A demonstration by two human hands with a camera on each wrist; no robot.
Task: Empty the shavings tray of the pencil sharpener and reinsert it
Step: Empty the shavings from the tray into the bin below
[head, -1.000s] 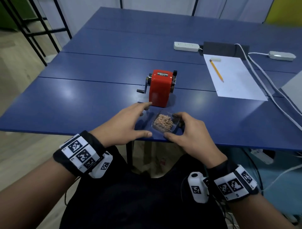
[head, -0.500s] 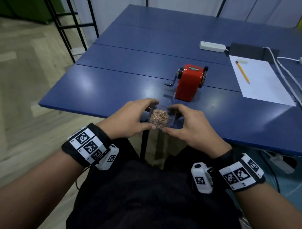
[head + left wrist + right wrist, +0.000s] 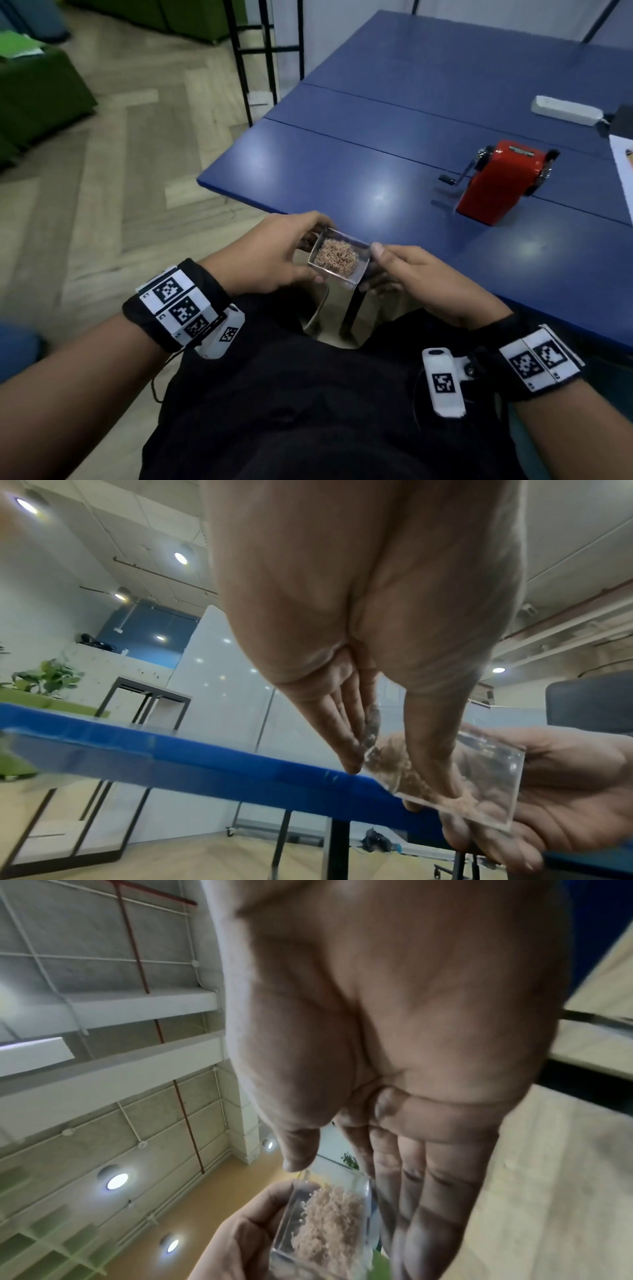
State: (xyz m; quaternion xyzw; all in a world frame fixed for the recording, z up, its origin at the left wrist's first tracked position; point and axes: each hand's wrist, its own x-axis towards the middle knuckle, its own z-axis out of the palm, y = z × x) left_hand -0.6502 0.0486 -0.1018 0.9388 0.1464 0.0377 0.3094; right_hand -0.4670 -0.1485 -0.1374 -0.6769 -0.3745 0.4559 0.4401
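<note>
Head view: the left hand and right hand pinch the clear shavings tray between them, off the tabletop's near-left corner. Keep it level, since it is full. Open floor lies left; the pencil sharpener stands well right.

Looking like an open-plan office. Stretching across the right of the head view, long blue laminate tables, carrying a white plastic power strip near the right edge. Spreading over the left, pale herringbone wood flooring, meeting a green upholstered sofa at upper left. Showing in the left wrist view: tall white partition panels at centre, round recessed ceiling lights glowing above, a leafy green potted plant standing at left.
</note>
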